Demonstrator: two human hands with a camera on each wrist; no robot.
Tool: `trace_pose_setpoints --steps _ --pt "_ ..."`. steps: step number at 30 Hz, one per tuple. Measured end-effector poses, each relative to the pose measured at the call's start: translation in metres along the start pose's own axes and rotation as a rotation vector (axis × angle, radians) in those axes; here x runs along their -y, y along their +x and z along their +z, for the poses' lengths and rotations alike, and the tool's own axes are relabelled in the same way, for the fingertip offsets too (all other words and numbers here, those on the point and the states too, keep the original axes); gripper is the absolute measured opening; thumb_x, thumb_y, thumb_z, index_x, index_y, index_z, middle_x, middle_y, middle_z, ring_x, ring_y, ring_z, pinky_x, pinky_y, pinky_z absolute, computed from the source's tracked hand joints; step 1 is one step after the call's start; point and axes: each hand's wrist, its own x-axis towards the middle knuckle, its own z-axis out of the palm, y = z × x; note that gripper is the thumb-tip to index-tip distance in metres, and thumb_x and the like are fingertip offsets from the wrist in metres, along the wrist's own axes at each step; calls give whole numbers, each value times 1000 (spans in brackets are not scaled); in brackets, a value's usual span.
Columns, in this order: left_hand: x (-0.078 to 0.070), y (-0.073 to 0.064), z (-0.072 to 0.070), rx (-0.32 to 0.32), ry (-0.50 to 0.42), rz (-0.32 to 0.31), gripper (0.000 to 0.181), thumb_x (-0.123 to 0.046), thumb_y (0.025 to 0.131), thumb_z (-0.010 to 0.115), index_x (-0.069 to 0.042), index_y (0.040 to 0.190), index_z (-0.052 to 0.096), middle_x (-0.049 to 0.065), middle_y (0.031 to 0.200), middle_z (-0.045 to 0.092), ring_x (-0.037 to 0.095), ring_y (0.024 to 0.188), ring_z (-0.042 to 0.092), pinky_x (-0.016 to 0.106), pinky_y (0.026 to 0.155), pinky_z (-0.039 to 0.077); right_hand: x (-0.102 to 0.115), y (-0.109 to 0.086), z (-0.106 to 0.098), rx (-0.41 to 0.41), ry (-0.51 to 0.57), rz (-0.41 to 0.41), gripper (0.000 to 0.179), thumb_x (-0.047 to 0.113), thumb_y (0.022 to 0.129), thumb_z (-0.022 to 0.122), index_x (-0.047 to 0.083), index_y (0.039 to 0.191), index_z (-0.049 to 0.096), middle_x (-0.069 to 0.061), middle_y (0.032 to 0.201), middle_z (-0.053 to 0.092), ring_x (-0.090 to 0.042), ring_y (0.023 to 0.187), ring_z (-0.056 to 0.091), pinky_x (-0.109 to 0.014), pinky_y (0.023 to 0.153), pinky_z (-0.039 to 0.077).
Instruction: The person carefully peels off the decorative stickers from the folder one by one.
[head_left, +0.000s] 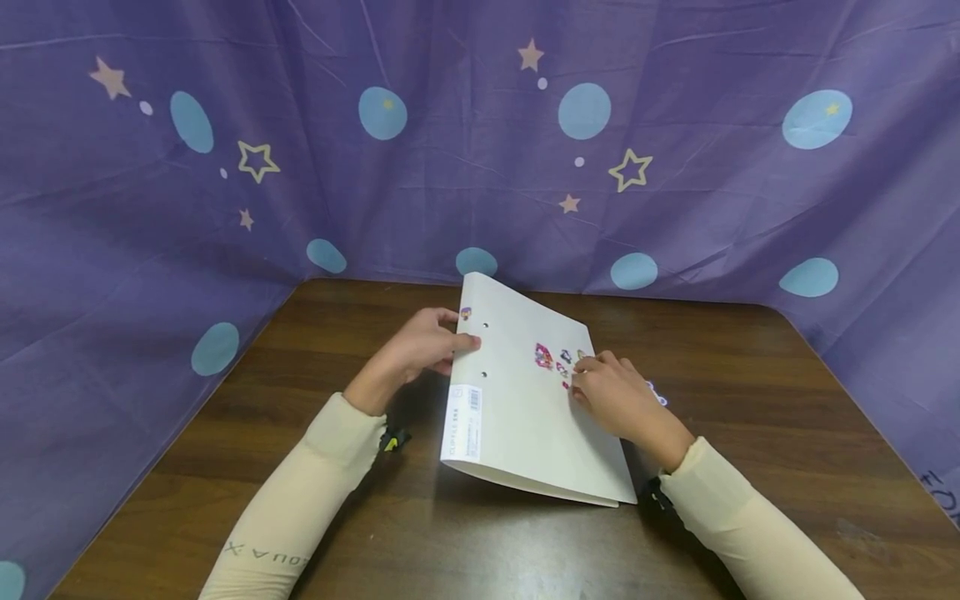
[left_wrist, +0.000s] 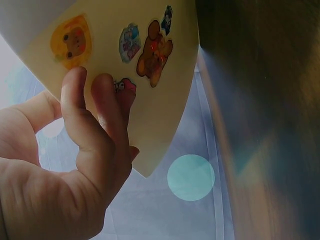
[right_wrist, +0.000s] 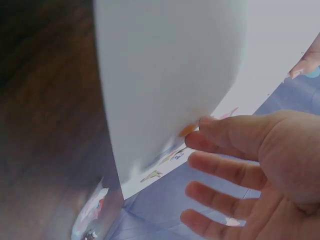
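Note:
A white file folder (head_left: 525, 417) stands tilted on its long edge, with a label on its spine side. My left hand (head_left: 431, 342) grips its spine, thumb on the front cover and fingers behind. Several stickers, among them a brown bear sticker (left_wrist: 155, 55) and a yellow one (left_wrist: 72, 42), show on the face beside those fingers. My right hand (head_left: 615, 392) is at a cluster of small stickers (head_left: 543, 357) on the front cover. In the right wrist view its thumb and index finger pinch a small orange sticker (right_wrist: 188, 130) close against the cover; the other fingers are spread.
A sticker sheet (right_wrist: 92, 212) lies on the brown wooden table (head_left: 750, 400) behind my right hand, mostly hidden in the head view. A purple curtain (head_left: 480, 167) with stars and blue dots encloses the table's back and sides.

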Motion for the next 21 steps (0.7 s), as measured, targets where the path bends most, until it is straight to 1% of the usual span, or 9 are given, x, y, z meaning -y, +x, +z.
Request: trace_pose_setpoints --steps 5,8,17,21 --pt "0 0 0 2 3 1 54 -9 92 75 7 136 48 21 97 72 23 72 72 35 60 63 -3 2 4 -43 -44 -61 6 16 95 74 11 93 77 -10 116 71 -36 106 61 -54 83 54" --pt "-1 0 1 2 1 1 55 -9 92 75 7 137 48 21 97 72 23 72 72 35 60 62 -4 4 4 -61 -73 -80 6 17 94 75 11 94 78 -8 112 71 -34 103 61 -52 81 54" --pt "-1 -1 0 3 5 9 56 -10 92 74 7 138 47 22 100 72 23 74 72 37 62 63 -3 11 1 -25 -91 -74 9 16 94 75 8 96 78 -8 112 71 -34 101 61 -50 80 54" --pt "-2 -2 0 8 0 7 55 -10 92 74 7 137 47 23 100 72 24 75 72 36 62 63 -4 11 -1 -2 -46 -67 9 17 95 74 8 98 78 -8 113 71 -35 103 61 -52 81 53"
